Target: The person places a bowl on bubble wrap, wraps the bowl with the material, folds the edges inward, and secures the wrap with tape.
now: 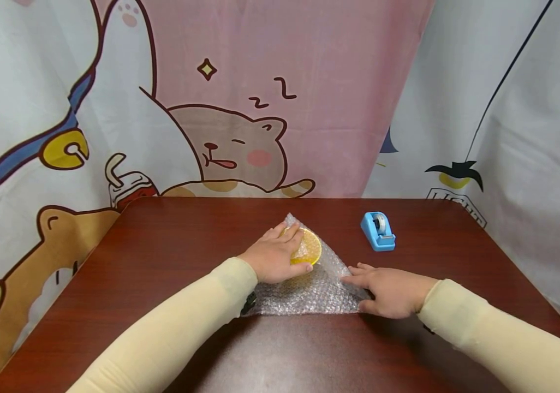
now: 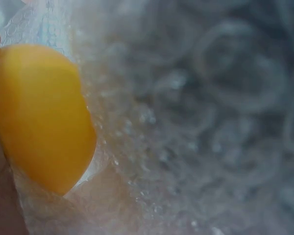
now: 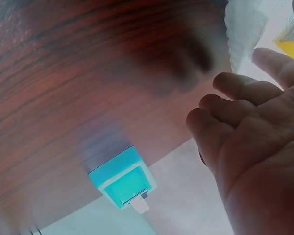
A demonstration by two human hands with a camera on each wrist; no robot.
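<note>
A sheet of bubble wrap (image 1: pixel 304 297) lies on the table, with a folded part rising to a point at the back. On it is a round yellow bowl-like thing (image 1: pixel 313 254), partly covered by my left hand. Its smooth yellow side (image 2: pixel 44 117) fills the left of the left wrist view beside blurred bubble wrap. My left hand (image 1: pixel 277 254) rests across it with fingers spread. At the sheet's right corner, my right hand (image 1: pixel 393 289) touches the wrap with outstretched fingers. The right wrist view shows those fingers (image 3: pixel 235 115) close to the wrap's edge.
A light-blue tape dispenser (image 1: pixel 378 232) with a roll in it stands at the back right of the dark red-brown wooden table (image 1: pixel 186 229). Behind the table's far edge hangs a curtain (image 1: pixel 339 98) printed with cartoon animals.
</note>
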